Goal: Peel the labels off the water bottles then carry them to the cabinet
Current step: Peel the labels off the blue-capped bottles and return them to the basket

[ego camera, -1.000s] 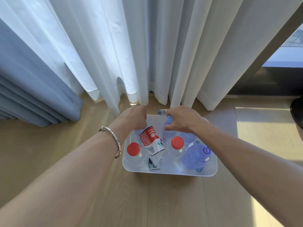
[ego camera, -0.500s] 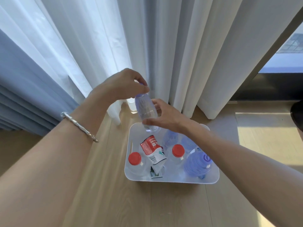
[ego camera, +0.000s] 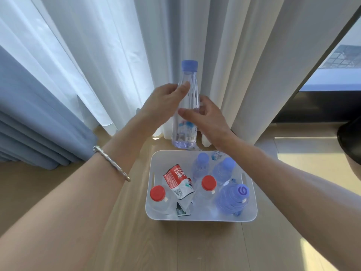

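Observation:
I hold a clear water bottle [ego camera: 186,106] with a blue cap upright above the far end of a white plastic basket [ego camera: 201,217]. My left hand [ego camera: 164,103] grips its upper body from the left. My right hand [ego camera: 205,116] wraps its middle from the right, thumb across the front. A see-through label with blue print and a barcode shows near the bottle's base. In the basket stand two red-capped bottles [ego camera: 158,194], three blue-capped bottles [ego camera: 232,198], and a loose red and white peeled label [ego camera: 178,182].
The basket sits on a light wooden floor [ego camera: 195,247]. White sheer curtains [ego camera: 234,65] hang right behind it, blue curtains [ego camera: 29,122] at the left. A dark window frame [ego camera: 320,106] stands at the right, and a dark object [ego camera: 351,141] at the right edge.
The bottle came out of the basket, rose in front of the curtain and was turned cap up. My left hand moved from its top to its side; the right hand stays around the body.

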Demonstrator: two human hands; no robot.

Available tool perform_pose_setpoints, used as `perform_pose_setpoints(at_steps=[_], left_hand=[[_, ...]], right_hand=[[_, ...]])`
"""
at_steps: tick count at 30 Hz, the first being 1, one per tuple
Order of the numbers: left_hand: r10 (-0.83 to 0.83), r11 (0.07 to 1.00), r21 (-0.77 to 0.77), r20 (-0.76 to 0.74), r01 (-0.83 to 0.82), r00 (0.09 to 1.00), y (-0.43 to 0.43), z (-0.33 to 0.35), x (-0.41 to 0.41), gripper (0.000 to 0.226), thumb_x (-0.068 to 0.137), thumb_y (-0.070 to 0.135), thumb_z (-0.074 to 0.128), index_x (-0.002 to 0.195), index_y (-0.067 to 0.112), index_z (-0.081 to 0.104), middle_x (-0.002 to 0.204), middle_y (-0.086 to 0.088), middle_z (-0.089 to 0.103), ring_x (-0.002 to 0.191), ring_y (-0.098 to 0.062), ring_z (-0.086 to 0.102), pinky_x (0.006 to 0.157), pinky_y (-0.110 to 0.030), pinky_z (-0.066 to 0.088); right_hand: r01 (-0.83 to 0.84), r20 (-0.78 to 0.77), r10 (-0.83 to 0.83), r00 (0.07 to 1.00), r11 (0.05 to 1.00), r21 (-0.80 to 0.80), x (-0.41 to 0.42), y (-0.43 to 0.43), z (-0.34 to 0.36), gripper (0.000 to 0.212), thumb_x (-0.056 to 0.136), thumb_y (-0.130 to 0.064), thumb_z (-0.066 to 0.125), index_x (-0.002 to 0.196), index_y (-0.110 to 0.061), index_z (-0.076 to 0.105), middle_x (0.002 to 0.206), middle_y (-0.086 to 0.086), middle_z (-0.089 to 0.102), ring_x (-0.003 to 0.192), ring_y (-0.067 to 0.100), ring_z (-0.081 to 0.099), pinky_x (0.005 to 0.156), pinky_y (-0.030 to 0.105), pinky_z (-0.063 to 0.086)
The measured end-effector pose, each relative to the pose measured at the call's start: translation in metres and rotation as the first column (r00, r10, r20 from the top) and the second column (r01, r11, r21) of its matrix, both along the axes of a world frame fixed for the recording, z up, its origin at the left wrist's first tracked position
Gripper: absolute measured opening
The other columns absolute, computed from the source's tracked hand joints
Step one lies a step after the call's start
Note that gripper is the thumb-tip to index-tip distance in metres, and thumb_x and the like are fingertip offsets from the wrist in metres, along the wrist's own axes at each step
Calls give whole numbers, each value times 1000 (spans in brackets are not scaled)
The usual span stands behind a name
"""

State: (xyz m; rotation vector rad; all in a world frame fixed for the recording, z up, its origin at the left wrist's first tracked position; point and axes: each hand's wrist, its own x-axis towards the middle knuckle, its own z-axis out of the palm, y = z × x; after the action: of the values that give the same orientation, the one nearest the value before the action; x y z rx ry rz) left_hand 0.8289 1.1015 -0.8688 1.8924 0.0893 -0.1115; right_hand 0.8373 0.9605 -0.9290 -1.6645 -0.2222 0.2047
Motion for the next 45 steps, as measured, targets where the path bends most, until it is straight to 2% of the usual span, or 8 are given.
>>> perform_pose_setpoints(at_steps=[4, 9, 11, 14, 21, 27, 36, 45], left_hand=[[-147, 968, -227, -179, 104, 973, -4, -5, -7, 73, 76, 73, 42, 131, 27, 53, 116, -3, 70, 102, -25, 69, 89, -52, 53], [-233, 903, -407, -201, 135, 952, -10, -12, -6, 54, 86, 64, 47, 123, 25, 57, 105, -3, 74, 90, -26, 72, 67, -40, 58], [-212, 889, -448, -211, 98, 954, -12, -15, -7, 43, 89, 58, 48, 117, 26, 58, 92, 1, 76, 76, -22, 73, 59, -35, 57], [-92, 931, -366, -213, 8, 973, -13, -19, -8, 41, 85, 59, 55, 115, 30, 56, 95, -1, 75, 86, -26, 73, 68, -43, 59], [169, 934, -285, -172, -214, 970, -14, -20, -10, 61, 83, 59, 59, 130, 22, 47, 113, -4, 69, 96, -28, 70, 85, -51, 56], [177, 948, -244, -122, -202, 977, -10, -16, -13, 65, 83, 54, 63, 134, 18, 45, 108, -4, 71, 90, -21, 72, 82, -45, 58], [199, 967, -151, -68, -207, 978, -10, -16, -17, 66, 82, 52, 66, 133, 19, 43, 121, -7, 65, 105, -26, 66, 94, -49, 52], [191, 970, -145, -39, -195, 981, -13, -17, -15, 51, 82, 49, 67, 122, 26, 46, 113, -5, 69, 97, -23, 70, 91, -49, 54]], right_hand=[[48, -11, -47, 999, 995, 89, 4, -8, 18, 53, 77, -40, 75, 119, -24, 48, 96, -2, 73, 82, 9, 72, 72, 26, 58], [54, -8, -53, 999, 995, 82, 3, -12, 23, 33, 83, -47, 67, 111, -29, 60, 93, -2, 74, 82, 9, 72, 66, 22, 55], [1, -48, 4, 999, 996, 91, 2, -13, 23, 43, 84, -54, 60, 118, -28, 62, 107, -4, 71, 95, 13, 70, 76, 29, 57], [-76, -71, 77, 995, 997, 24, 2, -15, 23, 54, 88, -60, 48, 130, -28, 58, 132, -5, 59, 118, 16, 57, 98, 42, 49], [14, -65, -23, 998, 992, -125, -5, -13, 4, 32, 81, -48, 69, 96, -23, 56, 101, 3, 65, 96, 21, 65, 88, 40, 55], [-10, -163, 13, 987, 1000, 16, -4, -14, 5, 20, 84, -34, 71, 88, -18, 59, 83, -2, 67, 75, 9, 68, 69, 27, 55], [48, 1, -49, 999, 987, -155, -8, -8, 12, 25, 82, -43, 70, 85, -20, 60, 82, -6, 62, 84, 18, 66, 80, 41, 58], [48, -50, -54, 997, 992, -114, -10, -15, 15, 12, 90, -28, 65, 84, -18, 65, 86, 1, 67, 90, 17, 67, 82, 32, 58]])
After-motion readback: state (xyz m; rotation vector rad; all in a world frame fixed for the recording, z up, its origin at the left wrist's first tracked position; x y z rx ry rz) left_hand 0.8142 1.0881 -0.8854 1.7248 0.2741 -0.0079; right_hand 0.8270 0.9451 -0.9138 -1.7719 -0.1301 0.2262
